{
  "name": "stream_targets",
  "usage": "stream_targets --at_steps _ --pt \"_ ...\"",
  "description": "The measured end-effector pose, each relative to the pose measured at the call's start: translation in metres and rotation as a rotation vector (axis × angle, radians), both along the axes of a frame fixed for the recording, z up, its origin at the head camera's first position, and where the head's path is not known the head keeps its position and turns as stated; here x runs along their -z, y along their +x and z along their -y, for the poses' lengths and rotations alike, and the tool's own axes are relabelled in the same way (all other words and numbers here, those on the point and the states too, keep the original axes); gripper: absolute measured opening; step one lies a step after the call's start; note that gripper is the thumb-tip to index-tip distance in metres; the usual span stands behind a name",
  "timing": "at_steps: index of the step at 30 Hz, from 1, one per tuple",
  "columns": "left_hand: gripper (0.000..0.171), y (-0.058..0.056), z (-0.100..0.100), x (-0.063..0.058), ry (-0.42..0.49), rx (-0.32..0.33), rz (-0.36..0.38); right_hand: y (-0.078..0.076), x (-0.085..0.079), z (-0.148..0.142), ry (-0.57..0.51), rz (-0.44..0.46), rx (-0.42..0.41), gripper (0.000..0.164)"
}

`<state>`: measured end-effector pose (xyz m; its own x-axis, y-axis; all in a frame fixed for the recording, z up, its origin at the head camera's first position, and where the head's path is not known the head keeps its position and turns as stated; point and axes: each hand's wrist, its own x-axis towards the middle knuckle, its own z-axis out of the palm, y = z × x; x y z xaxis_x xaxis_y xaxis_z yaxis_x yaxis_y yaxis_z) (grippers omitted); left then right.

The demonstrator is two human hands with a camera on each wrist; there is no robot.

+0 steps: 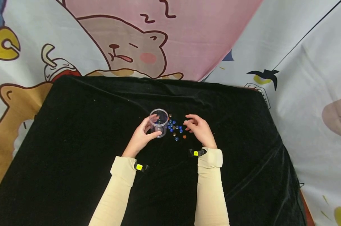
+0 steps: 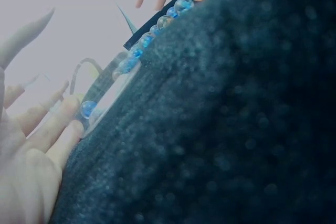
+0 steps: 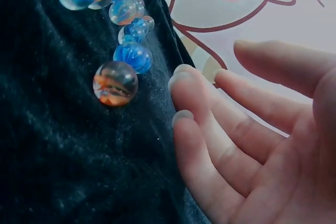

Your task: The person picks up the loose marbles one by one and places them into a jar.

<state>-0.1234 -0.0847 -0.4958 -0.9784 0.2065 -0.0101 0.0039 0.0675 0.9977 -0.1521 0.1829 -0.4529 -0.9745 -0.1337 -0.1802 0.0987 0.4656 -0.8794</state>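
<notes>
A clear plastic cup (image 1: 162, 129) stands on the black cloth, and my left hand (image 1: 140, 137) grips it with thumb and fingers around its side. Through the cup wall in the left wrist view, a blue marble (image 2: 88, 109) shows low down, apparently inside. Just right of the cup lies a loose cluster of glass marbles (image 1: 171, 130), mostly blue with a few orange or brown ones. My right hand (image 1: 200, 131) hovers beside the cluster, its fingers loosely bent and holding nothing. An orange-streaked marble (image 3: 115, 84) lies nearest its fingertips in the right wrist view.
Black velvety cloth (image 1: 82, 150) covers the table, with shallow folds toward the back. Behind it hangs a printed curtain (image 1: 210, 34) with cartoon animals. Each wrist wears a black strap (image 1: 197, 153) with a yellow mark.
</notes>
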Motion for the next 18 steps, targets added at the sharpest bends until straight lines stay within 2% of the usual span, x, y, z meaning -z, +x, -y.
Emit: stream_targets --at_steps 12,18 --pt "0.068 -0.0008 0.0013 -0.0016 -0.004 -0.004 0.002 -0.0008 0.0021 0.0047 0.163 0.033 -0.107 0.043" --pt "0.066 0.0003 0.0008 -0.0014 0.01 -0.008 0.011 -0.0006 0.0038 0.0083 0.237 0.019 -0.156 0.043"
